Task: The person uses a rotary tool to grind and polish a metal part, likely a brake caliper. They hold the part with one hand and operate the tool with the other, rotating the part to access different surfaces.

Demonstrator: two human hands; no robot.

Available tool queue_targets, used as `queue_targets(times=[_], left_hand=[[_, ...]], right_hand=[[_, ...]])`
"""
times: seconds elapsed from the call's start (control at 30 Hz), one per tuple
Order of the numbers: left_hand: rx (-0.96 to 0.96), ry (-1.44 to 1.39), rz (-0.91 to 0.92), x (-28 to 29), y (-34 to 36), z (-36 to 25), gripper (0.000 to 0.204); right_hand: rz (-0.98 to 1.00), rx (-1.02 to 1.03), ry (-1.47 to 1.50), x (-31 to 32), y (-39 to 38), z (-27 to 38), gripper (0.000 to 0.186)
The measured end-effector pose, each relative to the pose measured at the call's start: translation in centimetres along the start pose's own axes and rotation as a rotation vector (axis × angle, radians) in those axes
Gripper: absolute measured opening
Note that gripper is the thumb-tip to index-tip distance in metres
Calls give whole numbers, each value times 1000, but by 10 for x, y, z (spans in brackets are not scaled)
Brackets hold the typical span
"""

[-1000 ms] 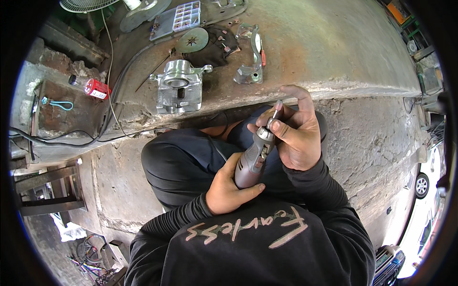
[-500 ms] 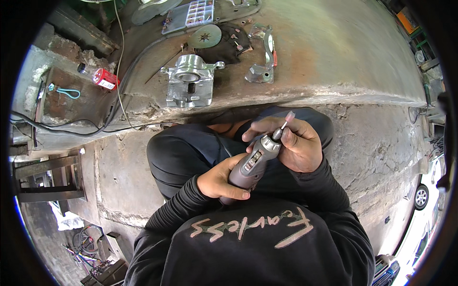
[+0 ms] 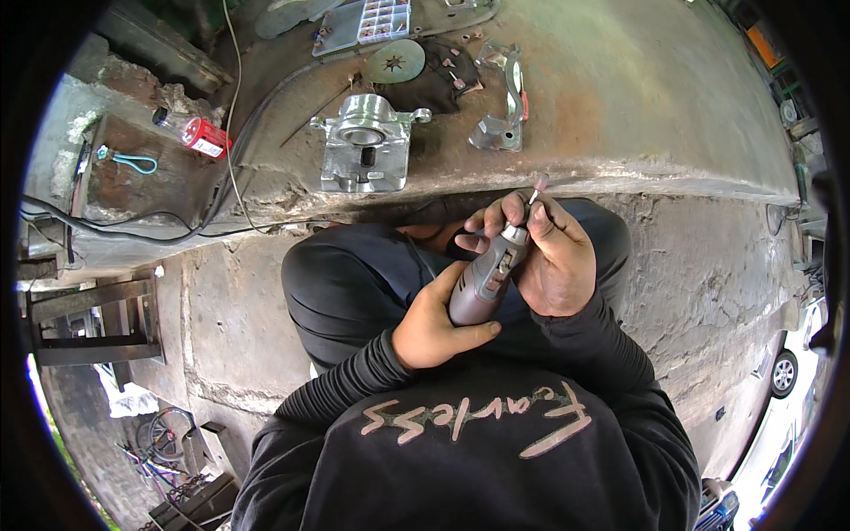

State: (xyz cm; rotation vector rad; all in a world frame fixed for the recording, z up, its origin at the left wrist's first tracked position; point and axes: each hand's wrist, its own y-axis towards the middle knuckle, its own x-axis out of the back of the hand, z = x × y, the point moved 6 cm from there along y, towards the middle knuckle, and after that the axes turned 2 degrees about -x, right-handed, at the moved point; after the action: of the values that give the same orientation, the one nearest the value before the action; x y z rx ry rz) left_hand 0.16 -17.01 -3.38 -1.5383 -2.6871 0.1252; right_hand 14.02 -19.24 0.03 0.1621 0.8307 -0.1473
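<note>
A grey-brown rotary tool [image 3: 478, 292] is held over my lap, its nose pointing up and slightly right. My left hand [image 3: 431, 327] wraps around its lower body, thumb across the near end. At the nose, my right hand [image 3: 560, 265] has its thumb and fingertips closed around the collet, which they mostly cover. A small pinkish grinding bit [image 3: 541, 182] on a thin shank sticks out beyond those fingers. Ahead on the concrete ledge sits a silver brake caliper [image 3: 365, 146]. To its right lies a metal caliper bracket [image 3: 509, 115].
Behind the caliper are a round disc [image 3: 394, 62], a dark cloth [image 3: 452, 93] with small bits on it, and a divided plastic case [image 3: 382, 21]. A red-labelled bottle [image 3: 204, 136] and a blue loop [image 3: 133, 163] lie at left. Cables [image 3: 208, 212] run along the ledge.
My right fingers have curled in around the collet, where they were more stretched out before. The tool has tilted a little and shifted right with my left hand. The whole view has shifted slightly.
</note>
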Motion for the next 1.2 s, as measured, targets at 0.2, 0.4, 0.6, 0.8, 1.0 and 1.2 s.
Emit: queue_targets(times=[0.2, 0.4, 0.6, 0.8, 1.0, 1.2], left_hand=[[77, -339, 46, -3, 1, 4, 65], [36, -130, -182, -3, 4, 3, 62], [-19, -85, -203, -5, 1, 6, 61], [-30, 282, -258, -3, 1, 3, 70], [-8, 317, -203, -2, 2, 7, 80], [-118, -41, -197, 4, 4, 17, 82]], right_hand=[[52, 17, -33, -7, -2, -5, 56], [-144, 73, -202, -4, -11, -22, 64], [-145, 236, -411, -7, -20, -23, 62], [-264, 205, -429, 2, -17, -23, 48], [-295, 49, -272, 8, -11, -23, 38], [-128, -94, -274, 9, -7, -37, 75]])
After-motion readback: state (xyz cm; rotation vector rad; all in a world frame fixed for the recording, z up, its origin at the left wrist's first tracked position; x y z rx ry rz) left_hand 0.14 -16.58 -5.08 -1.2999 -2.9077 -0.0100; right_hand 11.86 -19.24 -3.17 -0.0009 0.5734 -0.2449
